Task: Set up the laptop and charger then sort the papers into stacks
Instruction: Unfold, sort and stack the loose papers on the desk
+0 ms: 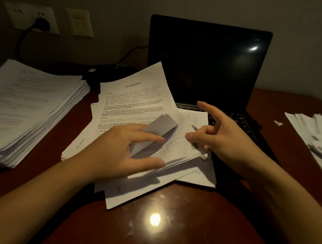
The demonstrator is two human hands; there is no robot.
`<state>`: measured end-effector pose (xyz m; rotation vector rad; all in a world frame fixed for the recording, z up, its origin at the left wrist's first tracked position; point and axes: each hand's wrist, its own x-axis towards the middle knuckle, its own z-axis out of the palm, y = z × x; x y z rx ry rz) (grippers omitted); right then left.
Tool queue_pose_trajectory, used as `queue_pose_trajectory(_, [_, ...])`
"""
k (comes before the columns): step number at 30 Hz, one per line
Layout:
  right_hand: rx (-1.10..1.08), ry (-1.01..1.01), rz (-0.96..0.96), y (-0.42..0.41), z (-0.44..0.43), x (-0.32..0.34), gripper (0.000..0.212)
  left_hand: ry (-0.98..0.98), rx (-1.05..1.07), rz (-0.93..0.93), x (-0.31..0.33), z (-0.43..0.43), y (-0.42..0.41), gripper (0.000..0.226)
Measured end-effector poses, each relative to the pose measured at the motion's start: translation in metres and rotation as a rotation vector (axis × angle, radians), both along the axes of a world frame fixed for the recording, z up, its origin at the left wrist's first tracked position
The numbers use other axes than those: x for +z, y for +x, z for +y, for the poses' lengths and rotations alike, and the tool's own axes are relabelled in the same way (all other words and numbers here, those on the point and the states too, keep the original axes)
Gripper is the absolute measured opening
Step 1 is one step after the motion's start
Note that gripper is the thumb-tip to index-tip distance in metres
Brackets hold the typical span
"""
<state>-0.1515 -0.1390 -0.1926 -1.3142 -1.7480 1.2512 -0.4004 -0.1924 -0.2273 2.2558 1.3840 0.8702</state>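
Fingers (148, 138) and thumb of left hand (115, 149) gripped a curled bundle of sheets (162, 125), raised over the loose pile (135, 101) mid-surface (189, 228). Pile edge overlapped the keyboard (238, 119) of the laptop (204, 59). On right hand (227, 140), index straight, rest half-curled by the sheet edge; couldn't tell if it pinched anything. Laptop open, charger plug (42, 24) in wall socket (23, 14), so setup looked done. Step: sorting. Next: peel one sheet, route to left stack (29, 108) or right stack (313, 134).
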Motion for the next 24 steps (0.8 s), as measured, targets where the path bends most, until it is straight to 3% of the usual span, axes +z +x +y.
queue_pose_trajectory(3, [-0.010,0.021,-0.011,-0.004,0.000,-0.007,0.089,0.002,-0.003,0.066,0.001,-0.001,0.004,0.068])
queue_pose_trajectory(10, [0.066,-0.043,-0.028,0.002,0.005,-0.008,0.089,-0.011,0.089,-0.134,0.003,-0.002,0.006,0.039])
queue_pose_trajectory(13, [0.185,-0.132,-0.023,0.007,0.006,0.001,0.087,0.065,0.192,-0.153,0.005,-0.002,0.009,0.028])
queue_pose_trajectory(17, [0.182,-0.126,-0.006,0.004,0.005,0.000,0.092,0.076,0.240,-0.205,0.007,-0.003,0.008,0.014])
queue_pose_trajectory(24, [0.102,-0.010,-0.013,-0.007,-0.001,-0.007,0.098,0.074,0.223,-0.252,0.006,-0.003,0.010,0.024])
